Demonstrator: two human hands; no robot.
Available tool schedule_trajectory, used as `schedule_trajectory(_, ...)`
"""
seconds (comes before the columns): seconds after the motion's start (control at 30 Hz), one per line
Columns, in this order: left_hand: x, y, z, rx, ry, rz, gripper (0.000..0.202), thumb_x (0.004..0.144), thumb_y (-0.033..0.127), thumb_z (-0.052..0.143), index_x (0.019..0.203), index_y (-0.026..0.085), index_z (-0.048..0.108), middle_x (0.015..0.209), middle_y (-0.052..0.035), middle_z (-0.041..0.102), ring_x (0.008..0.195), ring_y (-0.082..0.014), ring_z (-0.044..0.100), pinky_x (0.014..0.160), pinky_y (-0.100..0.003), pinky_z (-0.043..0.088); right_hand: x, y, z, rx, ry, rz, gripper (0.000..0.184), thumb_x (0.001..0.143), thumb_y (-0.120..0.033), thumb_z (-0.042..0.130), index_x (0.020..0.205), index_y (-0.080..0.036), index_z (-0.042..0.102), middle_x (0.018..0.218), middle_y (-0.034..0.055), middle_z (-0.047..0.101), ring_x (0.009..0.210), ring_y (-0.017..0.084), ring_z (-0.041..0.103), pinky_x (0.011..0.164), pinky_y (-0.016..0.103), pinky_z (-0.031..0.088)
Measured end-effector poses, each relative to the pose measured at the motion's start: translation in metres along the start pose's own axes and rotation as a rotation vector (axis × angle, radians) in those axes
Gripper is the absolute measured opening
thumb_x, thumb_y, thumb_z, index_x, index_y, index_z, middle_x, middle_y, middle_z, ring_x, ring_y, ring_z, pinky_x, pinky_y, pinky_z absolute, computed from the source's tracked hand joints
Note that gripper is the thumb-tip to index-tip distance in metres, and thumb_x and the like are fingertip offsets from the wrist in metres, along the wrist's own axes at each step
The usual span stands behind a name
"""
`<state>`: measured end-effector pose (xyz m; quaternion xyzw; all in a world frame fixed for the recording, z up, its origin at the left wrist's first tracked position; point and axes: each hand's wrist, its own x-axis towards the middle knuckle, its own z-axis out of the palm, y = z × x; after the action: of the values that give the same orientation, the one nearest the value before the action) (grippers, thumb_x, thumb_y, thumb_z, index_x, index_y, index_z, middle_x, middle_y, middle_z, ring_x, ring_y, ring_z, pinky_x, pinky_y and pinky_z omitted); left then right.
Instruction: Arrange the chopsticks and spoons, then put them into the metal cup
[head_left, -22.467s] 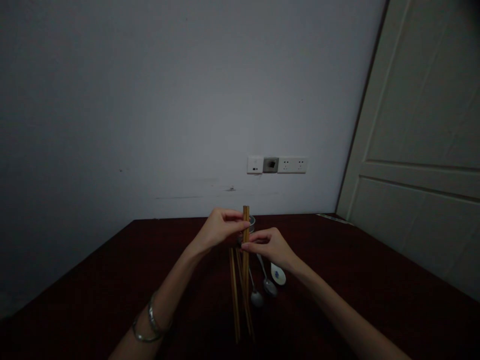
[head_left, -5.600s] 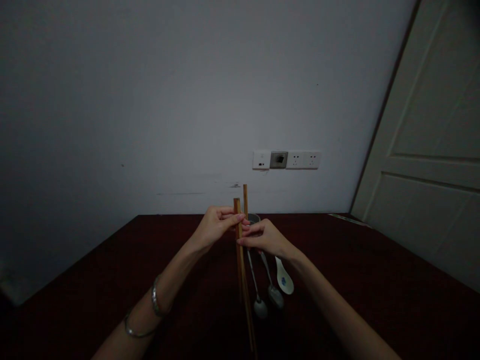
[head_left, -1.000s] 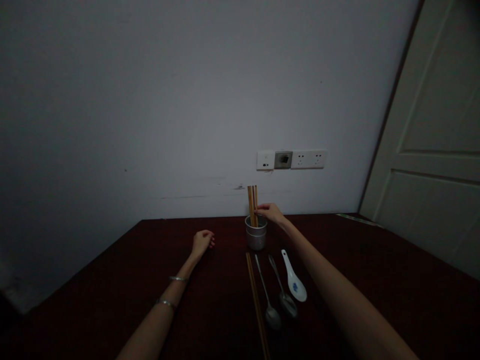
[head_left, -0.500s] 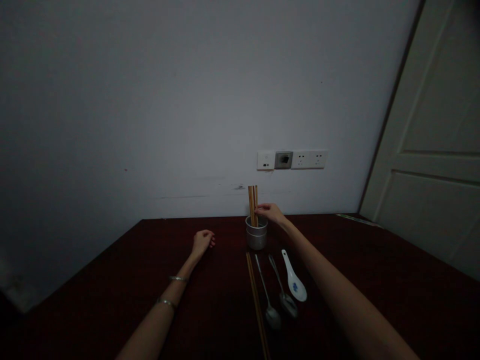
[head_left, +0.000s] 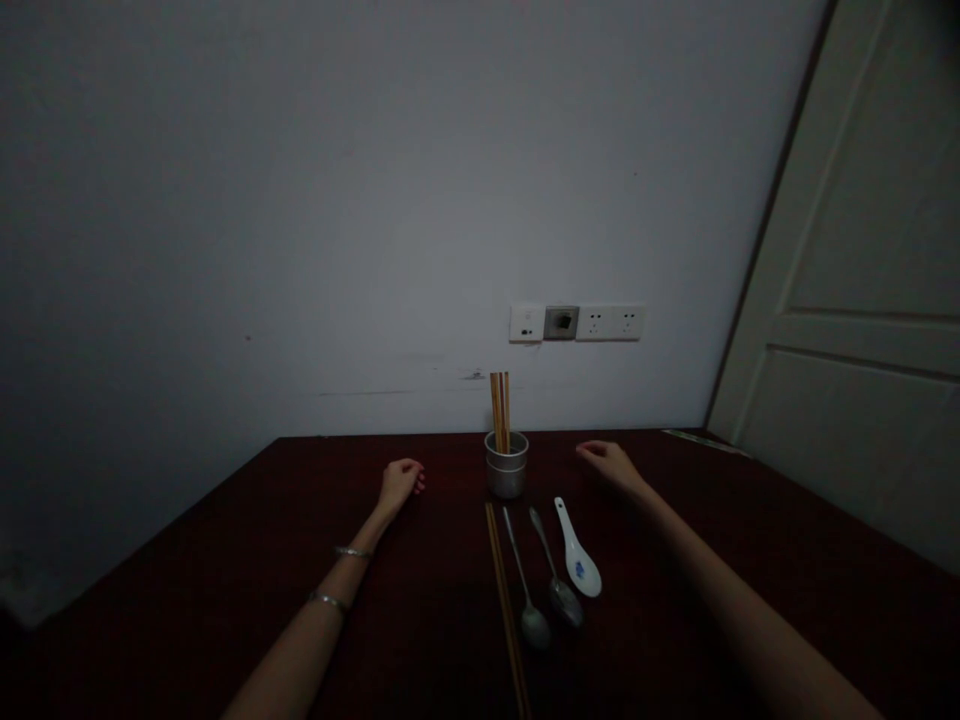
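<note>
A silver metal cup stands on the table, with several wooden chopsticks upright in it. To its left, my left hand rests on the tabletop with its fingers curled in and nothing seen in them. On the other side, my right hand is apart from the cup, its fingers closed together and holding nothing that shows. In front of the cup lie a pair of chopsticks, a long-handled metal spoon, a second metal spoon and a white soup spoon with a blue mark.
The dark red table meets a grey wall at its back edge. Sockets and switches sit on the wall above the cup. A pale door is at the right, and a thin flat strip lies near the table's back right corner.
My right hand has let go of a chopstick in the cup and moved away to the right. My left hand stays in place; the view has shifted slightly.
</note>
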<state>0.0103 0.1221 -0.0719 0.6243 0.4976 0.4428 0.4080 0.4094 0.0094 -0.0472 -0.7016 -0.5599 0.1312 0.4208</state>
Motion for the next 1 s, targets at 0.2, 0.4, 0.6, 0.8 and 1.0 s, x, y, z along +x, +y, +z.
schedule_trajectory(0.2, 0.001, -0.003, 0.000, 0.029, -0.007, 0.012, 0.013, 0.068, 0.014, 0.042, 0.068, 0.011, 0.055, 0.054, 0.0001, 0.055, 0.041, -0.0084, 0.053, 0.039, -0.017, 0.039, -0.045, 0.047, -0.010, -0.339, 0.053, -0.055, 0.043, 0.078, -0.033, 0.045, 0.114, -0.012, 0.053, 0.110, 0.0115, 0.059, 0.101, 0.021, 0.056, 0.089, 0.030, 0.040)
schedule_trajectory(0.4, 0.000, -0.004, 0.000, 0.034, -0.004, 0.044, 0.014, 0.068, 0.016, 0.043, 0.068, 0.011, 0.056, 0.052, 0.0002, 0.055, 0.041, -0.0091, 0.052, 0.040, -0.018, 0.040, -0.065, 0.041, -0.003, -0.571, 0.053, -0.144, 0.045, 0.082, -0.031, 0.038, 0.122, -0.011, 0.046, 0.116, 0.0136, 0.055, 0.108, 0.023, 0.050, 0.091, 0.034, 0.037)
schedule_trajectory(0.6, -0.002, -0.001, -0.001, 0.018, -0.016, 0.060, 0.014, 0.067, 0.019, 0.045, 0.068, 0.011, 0.057, 0.052, 0.0000, 0.056, 0.040, -0.0093, 0.052, 0.040, -0.019, 0.039, -0.069, 0.034, -0.004, -0.613, 0.056, -0.162, 0.041, 0.082, -0.027, 0.037, 0.116, -0.010, 0.050, 0.117, 0.0145, 0.054, 0.109, 0.023, 0.049, 0.093, 0.034, 0.036)
schedule_trajectory(0.8, -0.007, 0.003, 0.001, 0.019, -0.019, 0.055, 0.016, 0.066, 0.021, 0.047, 0.074, 0.011, 0.057, 0.057, -0.0009, 0.058, 0.043, -0.0090, 0.053, 0.042, -0.018, 0.040, -0.072, 0.030, -0.006, -0.619, 0.052, -0.174, 0.039, 0.081, -0.025, 0.036, 0.109, -0.007, 0.057, 0.116, 0.0165, 0.055, 0.111, 0.024, 0.048, 0.095, 0.033, 0.034)
schedule_trajectory(1.0, -0.020, 0.041, -0.001, 0.158, -0.249, 0.007, 0.024, 0.067, 0.031, 0.049, 0.076, 0.012, 0.060, 0.064, -0.0039, 0.062, 0.048, -0.0105, 0.055, 0.040, -0.017, 0.037, -0.072, 0.028, -0.006, -0.631, 0.055, -0.161, 0.037, 0.081, -0.025, 0.038, 0.108, -0.011, 0.058, 0.115, 0.0145, 0.056, 0.110, 0.023, 0.049, 0.095, 0.033, 0.034)
